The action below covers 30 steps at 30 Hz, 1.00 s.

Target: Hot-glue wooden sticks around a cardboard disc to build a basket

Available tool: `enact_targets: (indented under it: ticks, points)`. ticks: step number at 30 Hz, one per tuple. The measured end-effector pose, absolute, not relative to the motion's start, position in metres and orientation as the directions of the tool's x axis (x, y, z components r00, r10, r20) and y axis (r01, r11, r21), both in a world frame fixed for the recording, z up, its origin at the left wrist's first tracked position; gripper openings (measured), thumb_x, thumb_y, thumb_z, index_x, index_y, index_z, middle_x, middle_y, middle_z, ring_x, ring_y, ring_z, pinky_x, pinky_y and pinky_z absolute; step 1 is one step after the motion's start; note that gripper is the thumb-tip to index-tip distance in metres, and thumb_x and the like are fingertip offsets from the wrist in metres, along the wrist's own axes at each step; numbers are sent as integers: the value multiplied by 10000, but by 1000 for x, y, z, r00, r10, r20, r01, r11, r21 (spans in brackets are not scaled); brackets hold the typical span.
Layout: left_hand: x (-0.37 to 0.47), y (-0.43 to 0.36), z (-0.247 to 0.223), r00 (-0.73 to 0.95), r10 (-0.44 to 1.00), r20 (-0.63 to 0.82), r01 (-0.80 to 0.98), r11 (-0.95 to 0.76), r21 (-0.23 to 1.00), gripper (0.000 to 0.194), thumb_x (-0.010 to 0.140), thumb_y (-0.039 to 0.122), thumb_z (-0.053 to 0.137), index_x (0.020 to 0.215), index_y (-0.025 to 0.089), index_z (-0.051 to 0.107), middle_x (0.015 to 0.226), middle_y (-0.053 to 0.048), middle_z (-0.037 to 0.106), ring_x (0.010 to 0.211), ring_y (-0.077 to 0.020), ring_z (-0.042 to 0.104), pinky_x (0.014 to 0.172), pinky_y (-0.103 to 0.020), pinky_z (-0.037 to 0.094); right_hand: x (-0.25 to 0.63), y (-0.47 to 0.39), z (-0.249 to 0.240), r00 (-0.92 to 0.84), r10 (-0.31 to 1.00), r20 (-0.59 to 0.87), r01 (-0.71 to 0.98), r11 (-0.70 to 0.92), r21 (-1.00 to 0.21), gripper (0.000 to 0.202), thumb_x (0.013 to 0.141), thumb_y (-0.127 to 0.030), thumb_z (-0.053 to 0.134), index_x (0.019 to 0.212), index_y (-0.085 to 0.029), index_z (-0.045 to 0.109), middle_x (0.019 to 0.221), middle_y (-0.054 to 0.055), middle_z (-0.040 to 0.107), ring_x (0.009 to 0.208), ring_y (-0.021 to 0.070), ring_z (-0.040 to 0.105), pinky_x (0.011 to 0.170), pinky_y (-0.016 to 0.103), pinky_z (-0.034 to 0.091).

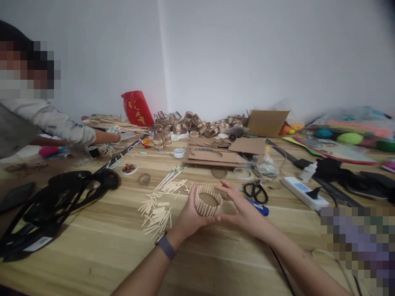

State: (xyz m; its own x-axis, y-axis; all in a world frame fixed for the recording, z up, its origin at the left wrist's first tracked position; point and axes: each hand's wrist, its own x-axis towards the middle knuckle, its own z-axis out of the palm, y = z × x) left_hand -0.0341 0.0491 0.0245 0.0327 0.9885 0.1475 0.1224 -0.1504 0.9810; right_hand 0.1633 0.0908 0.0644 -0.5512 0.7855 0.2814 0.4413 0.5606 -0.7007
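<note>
A round basket of short upright wooden sticks (pixel 207 200) around a brown base is between my hands, above the wooden table. My left hand (pixel 189 213) holds its left side, thumb along the near side and fingers behind it. At its right side is my right hand (pixel 239 207), with thumb and fingers spread apart around the rim; the thumb tip is close to the near edge. Loose wooden sticks (pixel 158 216) lie scattered to the left of my left hand. Blue-handled tool (pixel 258 206) and black scissors (pixel 255 192) lie just beyond my right hand.
Cardboard sheets (pixel 210 156) lie ahead, with many stick baskets (pixel 197 123) behind. A power strip (pixel 305 193) and glue bottle (pixel 307 172) are right. Black straps and frame (pixel 68 193) lie left. Another person's arm (pixel 70 127) reaches in from the left.
</note>
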Motion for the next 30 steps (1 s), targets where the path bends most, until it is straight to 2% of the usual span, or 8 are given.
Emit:
enact_targets:
  ticks: [2, 5, 9, 14, 21, 26, 28, 30]
  points:
    - [-34, 49, 22, 35, 985, 171, 215, -174, 961, 1245, 552, 426, 861, 1480, 165, 72, 1502, -189, 279, 1384, -346, 283, 1121, -471, 284, 162, 86, 67, -582, 761, 287, 482, 607, -633, 468, 710, -322, 739, 1157, -254, 621, 1521, 134, 314, 1407, 307, 267, 1106, 499, 289]
    - [-32, 52, 15, 26, 971, 237, 299, -234, 925, 1206, 568, 424, 842, 1474, 138, 98, 1501, -202, 273, 1394, -343, 261, 1132, -470, 265, 156, 78, 66, -596, 728, 339, 514, 671, -535, 290, 715, -285, 735, 997, -246, 680, 1439, 134, 442, 1366, 323, 339, 1073, 526, 314]
    - [-29, 56, 5, -6, 937, 350, 405, -318, 857, 1127, 579, 362, 807, 1460, 127, 145, 1486, -215, 284, 1385, -347, 273, 1130, -491, 261, 144, 73, 65, -554, 728, 404, 585, 686, -432, 200, 685, -220, 731, 874, -250, 675, 1294, 88, 589, 1317, 350, 384, 1046, 590, 273]
    - [-26, 56, 3, -77, 917, 392, 542, -292, 788, 1015, 626, 249, 711, 1462, 109, 153, 1475, -208, 305, 1383, -339, 273, 1134, -477, 261, 127, 69, 72, -519, 760, 391, 644, 649, -406, 110, 678, -201, 709, 748, -238, 632, 1135, 50, 662, 1211, 326, 469, 1035, 578, 228]
    - [-25, 59, 3, -161, 899, 408, 585, -246, 773, 914, 710, 212, 603, 1474, 128, 107, 1523, -173, 237, 1410, -309, 221, 1148, -442, 229, 112, 70, 73, -519, 755, 400, 665, 651, -367, 123, 735, -129, 629, 796, -232, 599, 994, 36, 676, 1063, 255, 525, 1020, 493, 243]
    - [-31, 62, 1, -126, 910, 395, 626, -236, 744, 945, 767, 349, 618, 1476, 93, 47, 1543, -191, 179, 1434, -319, 141, 1152, -452, 207, 110, 89, 73, -525, 741, 419, 712, 652, -261, 98, 794, -129, 572, 854, -202, 596, 1004, 81, 640, 1024, 254, 513, 943, 415, 337]
    - [-33, 60, 1, -103, 922, 373, 681, -208, 702, 930, 787, 390, 605, 1474, 72, 64, 1544, -204, 168, 1438, -333, 116, 1154, -475, 179, 109, 106, 75, -525, 749, 404, 734, 639, -231, 75, 816, -155, 564, 871, -189, 602, 997, 94, 630, 1006, 255, 509, 913, 400, 354]
    - [-34, 56, 3, -82, 941, 328, 748, -159, 644, 837, 811, 379, 576, 1464, 65, 156, 1544, -211, 173, 1439, -346, 107, 1155, -500, 148, 107, 127, 75, -531, 755, 386, 738, 635, -228, 76, 815, -161, 570, 875, -177, 614, 982, 95, 626, 988, 246, 507, 884, 372, 368]
